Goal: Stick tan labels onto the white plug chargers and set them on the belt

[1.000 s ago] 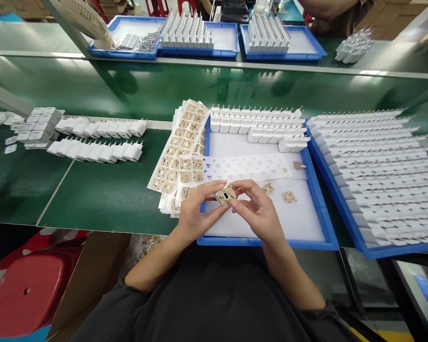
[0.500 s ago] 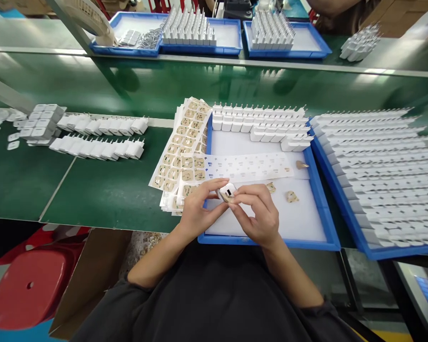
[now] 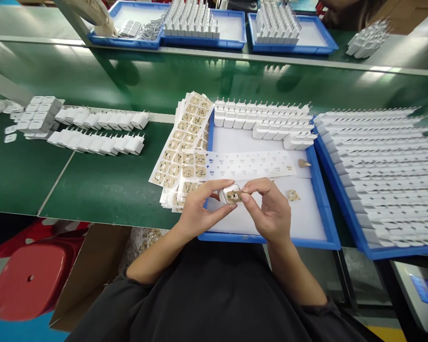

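Note:
Above the near part of the blue tray (image 3: 231, 237), my left hand (image 3: 196, 209) grips a white charger plug (image 3: 224, 195) between thumb and fingers, its end face turned towards my right hand. A tan sticker piece (image 3: 234, 195) with cut-outs lies across that face. My right hand (image 3: 271, 211) pinches the right edge of this piece between thumb and forefinger. Under and beyond the hands lies a white sticker sheet (image 3: 249, 165), with tan stickers on its left end and bare backing on the rest. Loose tan scraps (image 3: 293, 195) lie in the tray to the right.
White chargers (image 3: 264, 116) stand in rows at the tray's back. A stack of sticker sheets (image 3: 180, 137) overlaps its left side. Another blue tray full of chargers (image 3: 385, 175) stands right. More chargers (image 3: 96, 142) lie left on the green table; trays line the back shelf (image 3: 207, 52).
The tan piece now lies across the charger's face, where the white face and dark port showed before. My right hand has shifted slightly right, pinching the piece's edge.

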### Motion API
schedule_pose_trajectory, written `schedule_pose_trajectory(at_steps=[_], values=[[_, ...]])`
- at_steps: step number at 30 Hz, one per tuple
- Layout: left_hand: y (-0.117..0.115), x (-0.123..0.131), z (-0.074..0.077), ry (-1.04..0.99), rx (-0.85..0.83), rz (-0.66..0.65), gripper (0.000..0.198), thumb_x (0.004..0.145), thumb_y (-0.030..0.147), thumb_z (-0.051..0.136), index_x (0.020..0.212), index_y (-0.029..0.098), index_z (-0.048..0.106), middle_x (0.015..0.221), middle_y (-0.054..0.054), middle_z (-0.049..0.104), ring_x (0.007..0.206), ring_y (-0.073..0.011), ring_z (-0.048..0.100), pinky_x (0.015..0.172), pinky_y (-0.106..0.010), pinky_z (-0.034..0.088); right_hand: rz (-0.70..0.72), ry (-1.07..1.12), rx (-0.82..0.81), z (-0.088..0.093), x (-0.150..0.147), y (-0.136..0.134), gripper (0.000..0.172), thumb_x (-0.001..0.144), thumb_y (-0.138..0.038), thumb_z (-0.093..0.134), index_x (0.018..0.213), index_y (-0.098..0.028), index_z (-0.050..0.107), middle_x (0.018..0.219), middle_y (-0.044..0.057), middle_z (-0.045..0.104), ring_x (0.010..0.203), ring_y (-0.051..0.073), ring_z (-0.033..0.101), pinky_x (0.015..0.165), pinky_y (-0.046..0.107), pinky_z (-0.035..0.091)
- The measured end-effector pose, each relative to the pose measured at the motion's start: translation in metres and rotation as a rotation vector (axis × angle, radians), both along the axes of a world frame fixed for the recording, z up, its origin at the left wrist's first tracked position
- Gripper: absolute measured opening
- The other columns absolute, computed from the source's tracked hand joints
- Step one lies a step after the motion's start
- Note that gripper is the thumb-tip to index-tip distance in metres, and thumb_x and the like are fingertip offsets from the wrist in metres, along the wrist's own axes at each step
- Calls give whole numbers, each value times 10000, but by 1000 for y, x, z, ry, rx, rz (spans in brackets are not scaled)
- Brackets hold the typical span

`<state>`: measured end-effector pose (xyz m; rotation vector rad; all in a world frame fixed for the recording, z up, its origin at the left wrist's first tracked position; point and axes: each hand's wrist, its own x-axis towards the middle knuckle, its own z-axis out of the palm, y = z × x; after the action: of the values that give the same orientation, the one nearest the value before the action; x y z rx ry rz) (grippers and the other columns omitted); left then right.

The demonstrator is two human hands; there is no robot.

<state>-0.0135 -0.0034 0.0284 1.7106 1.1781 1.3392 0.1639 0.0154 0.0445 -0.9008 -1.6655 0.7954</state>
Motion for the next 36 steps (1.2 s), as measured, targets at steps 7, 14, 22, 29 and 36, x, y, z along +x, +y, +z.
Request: schedule_pose_trajectory(at_steps=[7,14,22,29,36], values=[[0,-1,-1,65,71,12,373,875,231,759,1237,222,668,1192,-91,758,1073,-221,736,754,-274,639,21,-52,-121,2,-3,1,223,856,-180,750,996,-264,598,932,5,608,829,173,580,732,349,516],[0,1,0,89,174,4,357,891,174,743,1237,202,661,1209,-111,754,1163,-220,708,823,-272,637,52,-16,-199,1,-4,4,252,835,-176,761,977,-265,573,1002,6,561,893,160,574,693,294,512],[-1,5,-1,102,281,31,413,867,135,765,1258,216,657,1179,-104,761,1145,-224,717,1018,-368,597,0,92,-350,-1,-14,-1,209,850,-225,748,885,-259,545,950,-11,537,903,150,571,672,254,499],[-5,3,-6,-41,88,37,432,857,166,778,1268,244,670,1236,-92,746,1155,-230,711,818,-277,630,86,236,-466,-7,-13,-1,305,866,-280,760,1129,-316,608,1040,16,573,980,178,568,751,293,550],[-6,2,-13,-166,63,18,480,805,153,826,1246,277,682,1222,-71,738,1177,-232,695,856,-289,629,171,339,-437,-17,-8,-1,172,973,-295,617,1094,-318,736,1086,45,608,1036,208,593,843,354,552]])
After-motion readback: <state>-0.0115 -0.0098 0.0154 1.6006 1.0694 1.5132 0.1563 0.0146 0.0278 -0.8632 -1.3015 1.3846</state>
